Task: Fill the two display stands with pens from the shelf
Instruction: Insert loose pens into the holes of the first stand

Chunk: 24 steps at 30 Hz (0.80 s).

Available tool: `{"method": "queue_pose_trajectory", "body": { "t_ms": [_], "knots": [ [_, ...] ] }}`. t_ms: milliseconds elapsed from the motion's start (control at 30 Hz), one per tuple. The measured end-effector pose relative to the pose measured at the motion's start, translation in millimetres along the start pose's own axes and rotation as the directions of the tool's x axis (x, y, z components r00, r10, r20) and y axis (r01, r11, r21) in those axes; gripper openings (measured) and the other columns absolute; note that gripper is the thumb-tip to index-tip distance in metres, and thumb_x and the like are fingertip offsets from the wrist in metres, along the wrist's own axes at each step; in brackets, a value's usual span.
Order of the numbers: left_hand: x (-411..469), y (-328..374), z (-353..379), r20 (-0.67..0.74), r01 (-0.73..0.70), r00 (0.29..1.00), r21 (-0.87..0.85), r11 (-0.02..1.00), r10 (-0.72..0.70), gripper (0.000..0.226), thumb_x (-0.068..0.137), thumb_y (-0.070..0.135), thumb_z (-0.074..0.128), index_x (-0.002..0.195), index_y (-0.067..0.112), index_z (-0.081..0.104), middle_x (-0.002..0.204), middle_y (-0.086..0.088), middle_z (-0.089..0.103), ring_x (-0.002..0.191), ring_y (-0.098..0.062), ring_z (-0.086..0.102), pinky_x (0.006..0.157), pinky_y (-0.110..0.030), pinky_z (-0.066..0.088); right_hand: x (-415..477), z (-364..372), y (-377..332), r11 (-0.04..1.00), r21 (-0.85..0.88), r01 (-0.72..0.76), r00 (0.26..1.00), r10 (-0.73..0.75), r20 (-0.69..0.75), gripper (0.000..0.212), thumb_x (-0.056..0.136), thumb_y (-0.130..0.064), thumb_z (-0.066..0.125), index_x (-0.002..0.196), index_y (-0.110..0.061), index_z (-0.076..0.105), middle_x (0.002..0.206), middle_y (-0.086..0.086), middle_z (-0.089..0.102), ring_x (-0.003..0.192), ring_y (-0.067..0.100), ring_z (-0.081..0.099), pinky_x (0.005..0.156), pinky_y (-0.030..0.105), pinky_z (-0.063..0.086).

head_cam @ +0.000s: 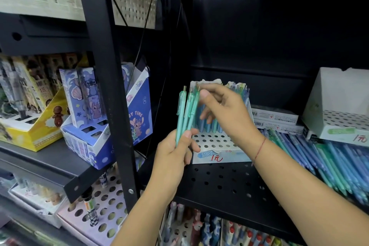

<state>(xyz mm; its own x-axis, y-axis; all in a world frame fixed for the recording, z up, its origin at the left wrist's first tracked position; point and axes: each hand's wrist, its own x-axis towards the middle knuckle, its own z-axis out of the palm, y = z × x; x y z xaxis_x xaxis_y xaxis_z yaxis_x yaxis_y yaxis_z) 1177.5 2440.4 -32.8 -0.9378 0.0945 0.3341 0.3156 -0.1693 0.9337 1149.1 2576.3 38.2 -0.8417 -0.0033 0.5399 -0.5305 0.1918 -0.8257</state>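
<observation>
Left hand [172,151] grip clasps teal pens [186,113]; right hand [225,109] pinches one, hiding the stand [217,146].

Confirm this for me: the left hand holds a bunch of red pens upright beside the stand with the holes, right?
Not quite. In the head view the pens in the left hand are teal green, not red. They are held upright beside the stand, as you said.

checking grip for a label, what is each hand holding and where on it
The left hand grips a small bunch of teal pens by their lower barrels. The right hand pinches one pen's top end.
</observation>
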Motion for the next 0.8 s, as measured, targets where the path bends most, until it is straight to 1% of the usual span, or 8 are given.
{"method": "queue_pose_trajectory", "body": {
  "t_ms": [100, 167, 233, 333, 433, 533, 700, 800],
  "knots": [
    [0, 1, 1, 0.012, 0.008, 1.0, -0.003, 1.0, -0.008, 0.023, 0.1, 0.023, 0.043, 0.105, 0.017, 0.066, 0.069, 0.001, 0.061, 0.053, -0.008, 0.041, 0.053, -0.014, 0.039, -2, 4, 0, 0.996, 0.067, -0.054, 0.993, 0.047, 0.112, 0.008, 0.093, -0.012, 0.058, 0.092, -0.018, 0.064, 0.065, -0.005, 0.067, 0.057, 0.01, 0.061, 0.052, 0.021, 0.05],
    [-1, 3, 2, 0.008, 0.009, 1.0, -0.024, 1.0, -0.009, 0.023, 0.101, 0.022, 0.043, 0.105, 0.017, 0.065, 0.07, 0.002, 0.065, 0.052, -0.008, 0.045, 0.05, -0.015, 0.038, -1, 3, 0, 0.995, 0.082, -0.055, 0.995, 0.048, 0.092, 0.009, 0.092, -0.01, 0.059, 0.092, -0.016, 0.065, 0.064, -0.004, 0.067, 0.059, 0.009, 0.061, 0.056, 0.02, 0.052],
    [-1, 3, 2, -0.015, 0.003, 1.0, -0.035, 0.999, -0.003, 0.023, 0.101, 0.023, 0.041, 0.107, 0.018, 0.064, 0.073, 0.0, 0.068, 0.054, -0.008, 0.05, 0.051, -0.018, 0.041, 1, -1, -3, 0.994, 0.107, -0.028, 1.0, 0.029, -0.011, 0.01, 0.093, -0.011, 0.058, 0.098, -0.012, 0.066, 0.073, 0.001, 0.067, 0.061, 0.009, 0.061, 0.061, 0.022, 0.054],
    [-2, 2, 0, -0.075, -0.018, 0.997, -0.035, 0.999, 0.015, 0.024, 0.102, 0.025, 0.04, 0.11, 0.02, 0.062, 0.076, -0.001, 0.068, 0.059, -0.01, 0.055, 0.054, -0.021, 0.045, 5, -11, -8, 0.99, 0.133, 0.057, 0.966, -0.021, -0.256, 0.01, 0.094, -0.012, 0.057, 0.099, -0.012, 0.065, 0.08, 0.003, 0.067, 0.063, 0.008, 0.061, 0.064, 0.021, 0.055],
    [-2, 2, 0, -0.116, -0.039, 0.993, 0.0, 0.999, 0.038, 0.025, 0.102, 0.027, 0.039, 0.108, 0.022, 0.062, 0.074, 0.001, 0.065, 0.06, -0.008, 0.054, 0.055, -0.019, 0.045, 3, -14, -5, 0.994, 0.01, 0.112, 0.92, -0.1, -0.379, 0.009, 0.095, -0.014, 0.056, 0.101, -0.012, 0.062, 0.08, 0.0, 0.065, 0.062, 0.006, 0.061, 0.063, 0.02, 0.054],
    [-2, 1, 0, -0.127, -0.03, 0.991, 0.022, 0.999, 0.033, 0.024, 0.101, 0.027, 0.039, 0.105, 0.025, 0.063, 0.069, 0.003, 0.06, 0.057, -0.007, 0.048, 0.054, -0.017, 0.04, -1, -9, 1, 0.985, -0.124, 0.12, 0.925, -0.156, -0.346, 0.01, 0.096, -0.017, 0.054, 0.103, -0.012, 0.061, 0.075, -0.002, 0.065, 0.062, 0.01, 0.061, 0.066, 0.028, 0.056],
    [-2, 1, -1, -0.128, -0.026, 0.991, 0.019, 0.999, 0.028, 0.024, 0.101, 0.028, 0.041, 0.103, 0.029, 0.064, 0.065, 0.005, 0.053, 0.053, -0.006, 0.038, 0.052, -0.016, 0.036, 1, -14, -5, 0.971, -0.101, 0.215, 0.866, -0.237, -0.44, 0.006, 0.097, -0.017, 0.053, 0.097, -0.019, 0.058, 0.074, -0.006, 0.064, 0.061, 0.007, 0.062, 0.063, 0.026, 0.055],
    [-2, 0, -1, -0.128, -0.027, 0.991, 0.019, 0.999, 0.029, 0.024, 0.101, 0.028, 0.041, 0.103, 0.028, 0.064, 0.063, 0.005, 0.052, 0.052, -0.005, 0.037, 0.052, -0.016, 0.035, 0, -14, 0, 0.953, -0.198, 0.228, 0.873, -0.291, -0.392, 0.005, 0.097, -0.02, 0.053, 0.098, -0.023, 0.056, 0.077, -0.005, 0.064, 0.067, 0.014, 0.064, 0.066, 0.035, 0.057]
  ]
}}
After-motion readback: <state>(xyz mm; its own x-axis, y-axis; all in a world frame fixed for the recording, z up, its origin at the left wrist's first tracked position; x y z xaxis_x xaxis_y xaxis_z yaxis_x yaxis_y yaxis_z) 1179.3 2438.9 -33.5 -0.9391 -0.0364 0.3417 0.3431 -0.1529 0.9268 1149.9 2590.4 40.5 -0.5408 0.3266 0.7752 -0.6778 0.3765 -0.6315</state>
